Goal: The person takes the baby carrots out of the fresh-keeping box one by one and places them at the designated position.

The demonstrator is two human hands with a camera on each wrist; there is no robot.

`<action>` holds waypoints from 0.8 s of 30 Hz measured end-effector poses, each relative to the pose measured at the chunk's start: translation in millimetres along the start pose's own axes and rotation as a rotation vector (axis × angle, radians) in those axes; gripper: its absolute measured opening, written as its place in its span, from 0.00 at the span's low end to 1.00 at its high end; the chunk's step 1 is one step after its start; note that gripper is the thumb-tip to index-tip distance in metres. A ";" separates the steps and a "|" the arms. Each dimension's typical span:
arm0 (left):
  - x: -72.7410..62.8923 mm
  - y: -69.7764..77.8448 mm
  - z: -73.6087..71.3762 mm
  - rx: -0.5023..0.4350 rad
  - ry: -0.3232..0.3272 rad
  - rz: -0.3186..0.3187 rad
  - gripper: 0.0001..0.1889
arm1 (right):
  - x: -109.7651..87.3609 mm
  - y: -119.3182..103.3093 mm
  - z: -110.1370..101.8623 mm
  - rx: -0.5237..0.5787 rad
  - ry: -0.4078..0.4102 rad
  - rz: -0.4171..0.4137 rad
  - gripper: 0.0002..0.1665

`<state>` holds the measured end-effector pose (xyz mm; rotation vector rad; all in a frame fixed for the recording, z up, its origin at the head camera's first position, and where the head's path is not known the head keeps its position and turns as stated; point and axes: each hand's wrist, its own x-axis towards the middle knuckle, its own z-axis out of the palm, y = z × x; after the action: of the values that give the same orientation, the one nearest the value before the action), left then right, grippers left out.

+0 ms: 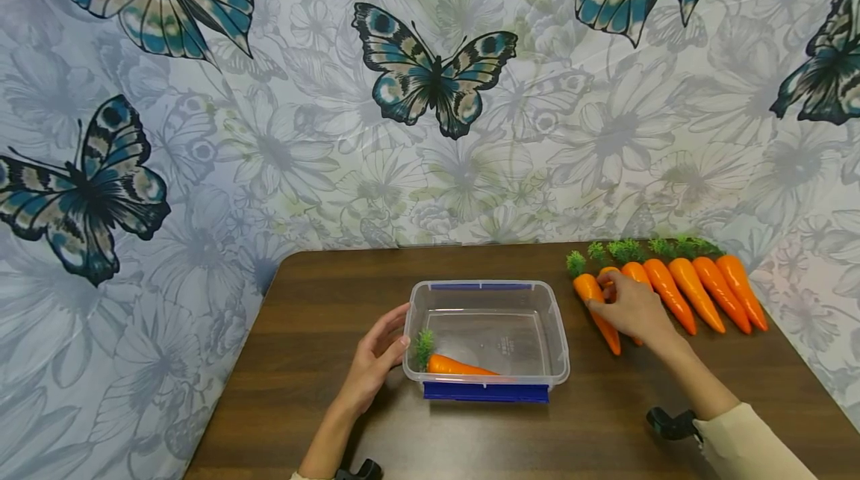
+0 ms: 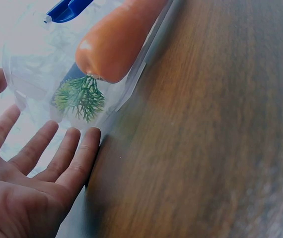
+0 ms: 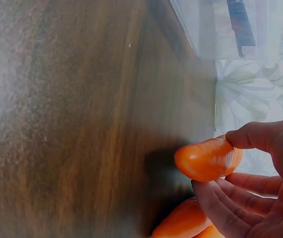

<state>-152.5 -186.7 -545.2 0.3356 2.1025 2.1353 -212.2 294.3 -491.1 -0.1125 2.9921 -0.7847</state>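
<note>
A clear plastic container point(image 1: 497, 334) with blue clips stands on the table. Inside it, along the near wall, lies one orange carrot point(image 1: 457, 366) with a green leafy top point(image 2: 84, 96). My left hand point(image 1: 372, 357) is at the container's left wall, fingers extended; whether every fingertip touches is unclear. To the right, my right hand point(image 1: 631, 306) pinches the leftmost carrot point(image 3: 203, 159) of a row between thumb and fingers. That hand partly hides the neighbouring carrots. Another carrot point(image 3: 183, 220) lies just beside the held one in the right wrist view.
Several more carrots point(image 1: 695, 293) lie side by side at the table's back right, green tops toward the wall. The brown wooden table point(image 1: 322, 293) meets a butterfly-patterned cloth point(image 1: 437, 189) behind it. A black wrist mount point(image 1: 672, 424) sits by the right sleeve.
</note>
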 end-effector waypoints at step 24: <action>0.3 -0.8 0.9 0.004 -0.008 0.015 0.30 | 2.9 3.8 10.6 -0.116 0.127 0.072 0.33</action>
<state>-152.6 -185.7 -546.0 0.3607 2.1063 2.1346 -214.6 292.2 -502.2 0.0432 3.1398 -0.6345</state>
